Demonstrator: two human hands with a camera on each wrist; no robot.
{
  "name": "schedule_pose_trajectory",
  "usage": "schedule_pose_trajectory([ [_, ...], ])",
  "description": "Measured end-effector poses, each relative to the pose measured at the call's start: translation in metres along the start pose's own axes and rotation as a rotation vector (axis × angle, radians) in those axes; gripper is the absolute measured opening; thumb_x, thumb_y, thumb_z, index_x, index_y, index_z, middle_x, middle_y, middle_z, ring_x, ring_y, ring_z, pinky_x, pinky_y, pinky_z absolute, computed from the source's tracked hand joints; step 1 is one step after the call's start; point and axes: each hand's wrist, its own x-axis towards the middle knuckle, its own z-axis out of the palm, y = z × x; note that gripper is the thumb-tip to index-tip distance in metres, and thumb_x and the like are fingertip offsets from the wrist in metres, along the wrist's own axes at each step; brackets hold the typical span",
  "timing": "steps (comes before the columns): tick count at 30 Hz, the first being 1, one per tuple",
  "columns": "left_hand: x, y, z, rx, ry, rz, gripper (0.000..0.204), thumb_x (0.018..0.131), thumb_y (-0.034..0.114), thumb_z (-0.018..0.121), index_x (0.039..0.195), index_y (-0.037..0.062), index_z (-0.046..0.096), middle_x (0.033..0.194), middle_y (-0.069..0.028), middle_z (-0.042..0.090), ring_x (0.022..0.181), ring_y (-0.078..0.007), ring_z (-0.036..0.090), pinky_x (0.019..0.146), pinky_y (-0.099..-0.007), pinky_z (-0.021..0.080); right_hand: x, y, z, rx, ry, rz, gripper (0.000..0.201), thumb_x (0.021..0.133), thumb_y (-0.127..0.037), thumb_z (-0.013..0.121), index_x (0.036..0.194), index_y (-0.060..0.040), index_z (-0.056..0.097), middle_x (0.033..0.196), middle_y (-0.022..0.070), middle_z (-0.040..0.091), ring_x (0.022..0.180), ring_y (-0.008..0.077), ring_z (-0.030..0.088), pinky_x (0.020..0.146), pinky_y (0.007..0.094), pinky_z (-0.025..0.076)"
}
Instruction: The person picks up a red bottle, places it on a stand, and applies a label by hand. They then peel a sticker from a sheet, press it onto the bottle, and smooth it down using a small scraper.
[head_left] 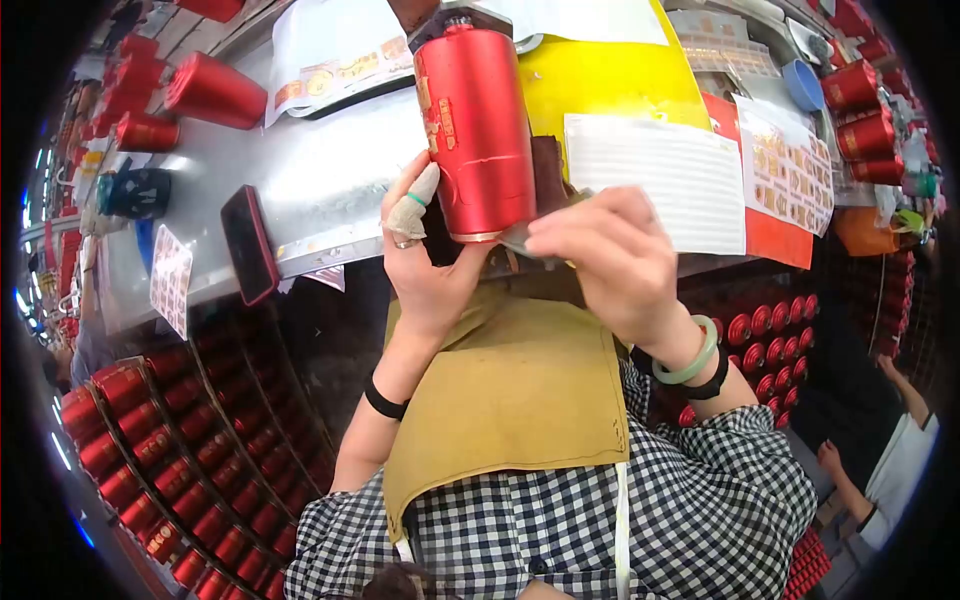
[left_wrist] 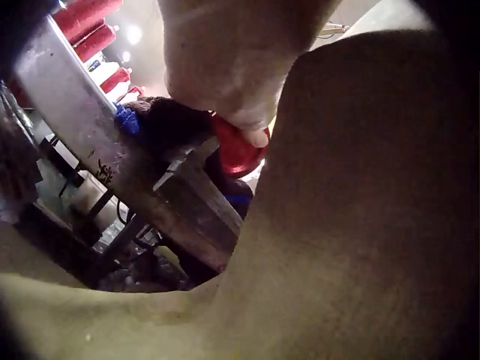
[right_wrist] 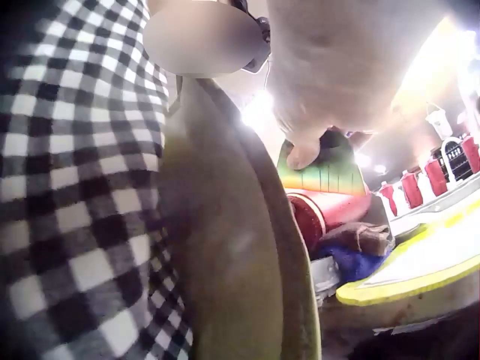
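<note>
The left hand (head_left: 430,262) gripped the red bottle (head_left: 480,130) near its base, fingers along its left side and thumb by the bottom rim. The right hand (head_left: 622,262) pinched a thin flat piece (right_wrist: 324,169), green shading to yellow and orange in the right wrist view, close beside the bottle's base; whether it touched the bottle could not be told.

The bottle lay on its side at the near edge of the metal table (head_left: 330,160), its base toward the person and its narrow neck pointing away. Gold lettering marked its left side, and a crease-like line crossed its lower part. Brown cloth (right_wrist: 367,238) and blue cloth (right_wrist: 356,262) lay by it.

Right of the bottle were a yellow sheet (head_left: 600,85), a white lined sheet (head_left: 655,185) and a sticker sheet (head_left: 785,165) over a red sheet (head_left: 780,240). To the left, a phone (head_left: 250,245) lay at the table's edge, with red canisters (head_left: 217,92) farther off. The person wore a tan apron (head_left: 510,385) over a checked shirt (head_left: 500,530). Many red cylinders (head_left: 190,460) stood racked below the table on the left.
</note>
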Motion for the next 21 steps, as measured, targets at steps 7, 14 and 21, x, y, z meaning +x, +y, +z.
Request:
schedule_pose_trajectory([
  [7, 0.002, 0.008, 0.000, 0.086, -0.017, -0.048, 0.071, 0.070, 0.008, 0.091, 0.135, -0.0005, 0.063, 0.140, -0.0191, 0.064, 0.123, -0.0339, 0.063, 0.108, -0.0435, 0.048, 0.040, 0.011, -0.022, 0.025, -0.041, -0.008, 0.029, 0.076, 0.008, 0.075, 0.102, -0.0040, 0.075, 0.095, 0.0100, 0.072, 0.086, 0.0281, 0.066, 0.075, 0.0364, 0.054],
  [14, 0.008, 0.013, -0.017, 0.174, -0.031, 0.100, 0.074, 0.066, 0.014, 0.094, 0.133, 0.0015, 0.064, 0.142, -0.0175, 0.063, 0.120, -0.0367, 0.062, 0.106, -0.0483, 0.047, 0.092, 0.031, 0.009, -0.024, -0.140, -0.077, 0.026, 0.085, 0.001, 0.072, 0.110, -0.0056, 0.072, 0.094, 0.0109, 0.069, 0.087, 0.0297, 0.063, 0.079, 0.0400, 0.052],
  [21, 0.004, 0.010, -0.017, -0.006, -0.014, -0.013, 0.076, 0.067, 0.006, 0.095, 0.134, 0.0005, 0.059, 0.146, -0.0161, 0.056, 0.123, -0.0305, 0.062, 0.100, -0.0420, 0.054, 0.120, 0.053, 0.017, -0.282, 0.050, -0.482, 0.023, 0.079, -0.002, 0.071, 0.100, -0.0099, 0.076, 0.092, 0.0041, 0.072, 0.084, 0.0231, 0.063, 0.078, 0.0375, 0.052],
])
